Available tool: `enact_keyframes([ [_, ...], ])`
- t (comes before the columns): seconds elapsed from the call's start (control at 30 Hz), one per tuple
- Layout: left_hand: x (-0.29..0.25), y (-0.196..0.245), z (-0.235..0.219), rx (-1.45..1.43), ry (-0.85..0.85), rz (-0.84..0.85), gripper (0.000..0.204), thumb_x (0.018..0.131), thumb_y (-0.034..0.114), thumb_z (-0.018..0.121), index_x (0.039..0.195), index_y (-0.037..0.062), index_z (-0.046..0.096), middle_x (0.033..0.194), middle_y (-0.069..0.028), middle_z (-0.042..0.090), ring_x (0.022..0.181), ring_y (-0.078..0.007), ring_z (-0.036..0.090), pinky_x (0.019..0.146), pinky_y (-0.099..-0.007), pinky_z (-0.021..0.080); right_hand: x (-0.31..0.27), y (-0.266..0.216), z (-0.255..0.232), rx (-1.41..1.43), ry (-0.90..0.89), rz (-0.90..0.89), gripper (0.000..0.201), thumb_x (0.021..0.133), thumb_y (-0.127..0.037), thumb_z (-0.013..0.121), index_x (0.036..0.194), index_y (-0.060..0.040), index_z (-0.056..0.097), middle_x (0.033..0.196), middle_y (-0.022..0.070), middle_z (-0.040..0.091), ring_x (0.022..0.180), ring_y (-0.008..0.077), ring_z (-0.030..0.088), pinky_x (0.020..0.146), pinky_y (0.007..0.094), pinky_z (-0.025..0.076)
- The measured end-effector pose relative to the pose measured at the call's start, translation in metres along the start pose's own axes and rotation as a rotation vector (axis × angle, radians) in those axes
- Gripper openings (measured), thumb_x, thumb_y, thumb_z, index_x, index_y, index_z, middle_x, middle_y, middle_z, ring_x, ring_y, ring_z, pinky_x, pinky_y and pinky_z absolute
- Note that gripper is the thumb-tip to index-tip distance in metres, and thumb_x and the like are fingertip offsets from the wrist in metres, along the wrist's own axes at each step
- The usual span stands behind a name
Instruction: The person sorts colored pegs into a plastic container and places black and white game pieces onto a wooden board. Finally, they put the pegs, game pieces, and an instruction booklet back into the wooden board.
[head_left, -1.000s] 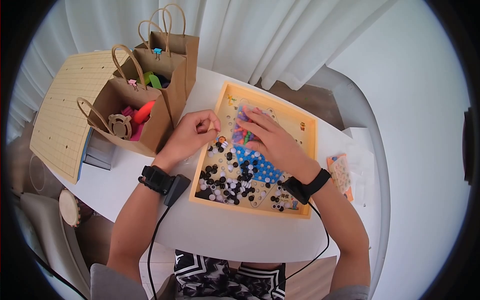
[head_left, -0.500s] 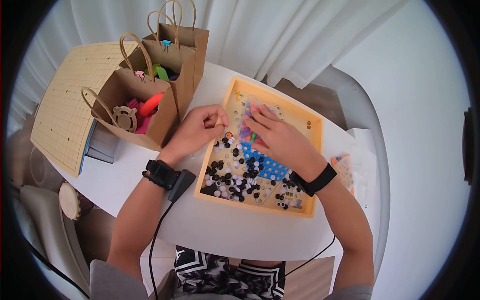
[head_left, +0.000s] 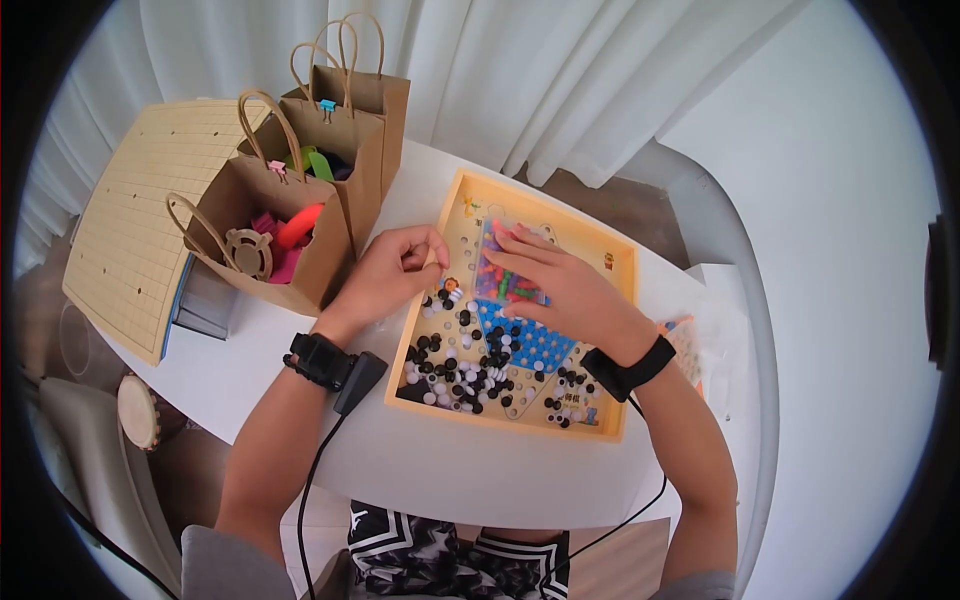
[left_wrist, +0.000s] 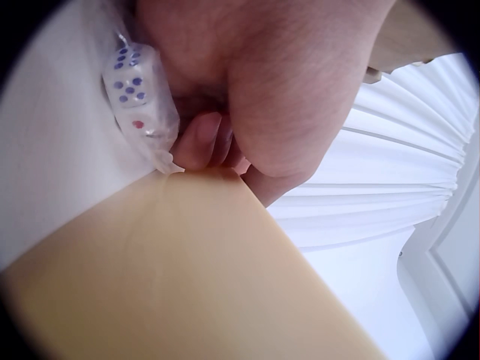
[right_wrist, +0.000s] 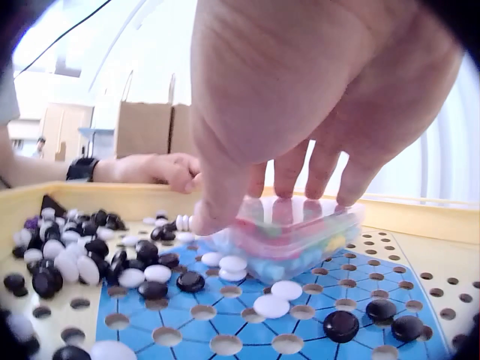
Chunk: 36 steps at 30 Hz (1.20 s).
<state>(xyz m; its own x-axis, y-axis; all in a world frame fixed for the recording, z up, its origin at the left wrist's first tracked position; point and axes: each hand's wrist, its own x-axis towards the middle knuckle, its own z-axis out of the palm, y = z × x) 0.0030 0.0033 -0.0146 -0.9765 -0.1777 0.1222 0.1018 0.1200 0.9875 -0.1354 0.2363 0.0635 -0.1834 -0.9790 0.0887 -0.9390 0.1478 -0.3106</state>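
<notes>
- rests right hand [head_left: 575,295] open on clear box [head_left: 500,284], fingers spread, at twelve o'clock within tray [head_left: 500,427]
- curls left hand [head_left: 385,272] at ten o'clock rim, beside bagged dice [left_wrist: 133,86]; cannot tell grip

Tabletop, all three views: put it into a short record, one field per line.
left hand: curled on the rim of the yellow tray
right hand: fingers spread, touching the lid of the clear box
box contents: small colorful pieces
loose in tray: black stones, white stones
by left hand: dice in clear plastic
beyond left hand: paper bags, gridded board
</notes>
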Motion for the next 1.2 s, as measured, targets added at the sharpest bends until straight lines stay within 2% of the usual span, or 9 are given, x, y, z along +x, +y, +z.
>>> enact_keyframes([
  [0.13, 0.0, -0.001, 0.0, -0.01, 0.004, 0.006, 0.008, 0.086, -0.002, 0.065, 0.089, 0.0059, 0.063, 0.071, 0.0113, 0.028, 0.065, -0.0007, 0.027, 0.061, -0.0205, 0.027, -0.01, 0.009, -0.02, 0.107, 0.062, 0.107, 0.04, 0.095, -0.024, 0.072, 0.129, -0.0039, 0.064, 0.139, 0.0167, 0.061, 0.139, 0.0355, 0.051, 0.116, 0.0414, 0.042],
  [0.2, 0.0, -0.002, 0.0, -0.006, 0.012, 0.006, 0.008, 0.086, -0.002, 0.065, 0.089, 0.0058, 0.063, 0.071, 0.0112, 0.027, 0.065, -0.0009, 0.027, 0.061, -0.0207, 0.027, -0.015, 0.016, -0.02, 0.061, 0.304, 0.281, 0.029, 0.097, -0.023, 0.07, 0.115, -0.0014, 0.066, 0.129, 0.0186, 0.065, 0.13, 0.0357, 0.056, 0.11, 0.0415, 0.046],
  [0.33, 0.0, -0.001, 0.001, 0.02, 0.014, 0.003, 0.008, 0.086, -0.002, 0.065, 0.089, 0.0056, 0.063, 0.071, 0.0109, 0.027, 0.066, -0.0013, 0.027, 0.061, -0.0211, 0.028, -0.013, 0.006, -0.022, 0.076, 0.265, 0.448, 0.027, 0.098, -0.026, 0.068, 0.106, -0.0012, 0.065, 0.114, 0.0176, 0.067, 0.114, 0.0354, 0.063, 0.101, 0.0432, 0.05],
  [0.5, 0.0, -0.003, 0.001, -0.025, -0.003, 0.032, 0.008, 0.087, -0.002, 0.064, 0.09, 0.0055, 0.063, 0.07, 0.0105, 0.027, 0.065, -0.002, 0.028, 0.061, -0.0216, 0.028, 0.018, -0.035, 0.004, -0.255, 0.106, 0.631, 0.055, 0.091, -0.05, 0.071, 0.104, 0.0029, 0.065, 0.1, 0.0204, 0.065, 0.095, 0.0393, 0.07, 0.077, 0.0471, 0.059],
  [0.63, 0.0, 0.0, 0.001, -0.034, -0.008, 0.037, 0.009, 0.087, -0.002, 0.064, 0.091, 0.0059, 0.063, 0.071, 0.0109, 0.028, 0.066, -0.0014, 0.028, 0.061, -0.0211, 0.028, 0.04, -0.05, 0.031, -0.292, 0.174, 0.741, 0.068, 0.081, -0.056, 0.077, 0.107, 0.0053, 0.063, 0.101, 0.023, 0.066, 0.096, 0.0398, 0.071, 0.075, 0.0473, 0.06],
  [0.83, 0.001, -0.003, 0.001, 0.041, 0.013, 0.074, 0.01, 0.086, -0.004, 0.064, 0.09, 0.0053, 0.064, 0.07, 0.0105, 0.029, 0.066, -0.0017, 0.029, 0.06, -0.0214, 0.028, 0.048, -0.04, 0.032, -0.213, 0.141, 0.801, 0.077, 0.069, -0.047, 0.081, 0.119, 0.0075, 0.059, 0.112, 0.0289, 0.066, 0.107, 0.0444, 0.068, 0.089, 0.0478, 0.059],
  [1.03, 0.0, -0.001, 0.001, -0.028, 0.0, 0.052, 0.01, 0.087, -0.004, 0.063, 0.089, 0.0058, 0.064, 0.07, 0.011, 0.028, 0.066, -0.0015, 0.029, 0.061, -0.0212, 0.028, -0.011, -0.032, -0.021, 0.1, 0.232, 0.656, 0.064, 0.078, -0.032, 0.079, 0.129, 0.0019, 0.06, 0.108, 0.0169, 0.067, 0.097, 0.025, 0.072, 0.081, 0.0402, 0.058],
  [1.1, 0.001, -0.004, -0.001, -0.016, -0.008, 0.066, 0.01, 0.088, -0.003, 0.063, 0.089, 0.0063, 0.063, 0.072, 0.0113, 0.029, 0.067, -0.0011, 0.029, 0.062, -0.0207, 0.027, -0.052, -0.05, -0.058, 0.181, 0.209, 0.642, 0.066, 0.076, -0.037, 0.08, 0.129, -0.0022, 0.06, 0.116, 0.0205, 0.066, 0.105, 0.0357, 0.067, 0.092, 0.0442, 0.055],
  [1.2, 0.001, -0.005, 0.001, -0.01, -0.015, 0.076, 0.009, 0.089, -0.002, 0.064, 0.09, 0.0068, 0.063, 0.073, 0.0115, 0.03, 0.068, -0.0007, 0.029, 0.062, -0.0202, 0.026, -0.127, -0.046, -0.075, 0.107, 0.262, 0.694, 0.055, 0.077, -0.032, 0.081, 0.119, -0.0027, 0.06, 0.105, 0.0163, 0.064, 0.098, 0.0343, 0.063, 0.085, 0.0429, 0.053],
])
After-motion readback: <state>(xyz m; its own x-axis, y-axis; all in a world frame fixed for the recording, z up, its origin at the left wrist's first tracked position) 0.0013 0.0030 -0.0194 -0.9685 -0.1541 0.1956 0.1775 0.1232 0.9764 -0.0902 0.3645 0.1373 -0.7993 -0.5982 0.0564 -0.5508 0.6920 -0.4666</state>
